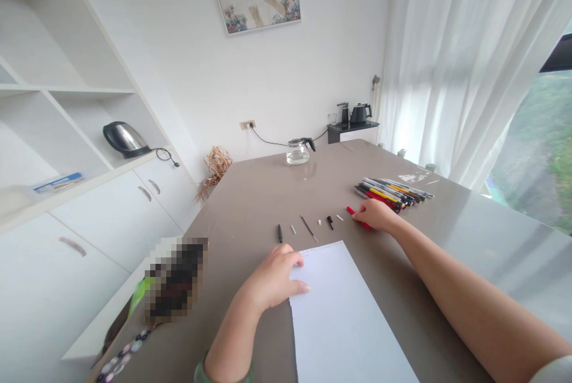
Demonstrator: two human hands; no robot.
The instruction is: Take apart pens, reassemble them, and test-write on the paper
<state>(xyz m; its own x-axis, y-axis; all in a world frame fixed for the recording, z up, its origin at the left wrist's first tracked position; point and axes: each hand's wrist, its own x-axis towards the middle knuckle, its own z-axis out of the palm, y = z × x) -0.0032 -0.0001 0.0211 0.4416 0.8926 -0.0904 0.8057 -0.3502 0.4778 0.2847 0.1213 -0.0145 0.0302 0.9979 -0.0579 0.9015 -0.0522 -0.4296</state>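
Note:
My left hand (pixel 279 279) rests at the left edge of a white sheet of paper (pixel 348 311), thumb on the sheet and fingers apart, holding nothing. Faint writing runs along the paper's top edge. My right hand (pixel 374 215) has its fingers closed on a red pen barrel (pixel 351 211) lying on the table; the hand hides its middle. Between the hands lie pen parts in a row: a black grip piece (pixel 280 233), a spring (pixel 293 230), an ink refill (pixel 308 228), a small white tip (pixel 319 223), a black clip piece (pixel 329 223) and a small white stick (pixel 339 217).
A pile of pens (pixel 393 191) lies just beyond my right hand. White scraps (pixel 413 177) are at the right edge. A glass pot (pixel 298 153) stands at the table's far end. At the left are a pixelated object (pixel 176 282) and a bead strap (pixel 123 359).

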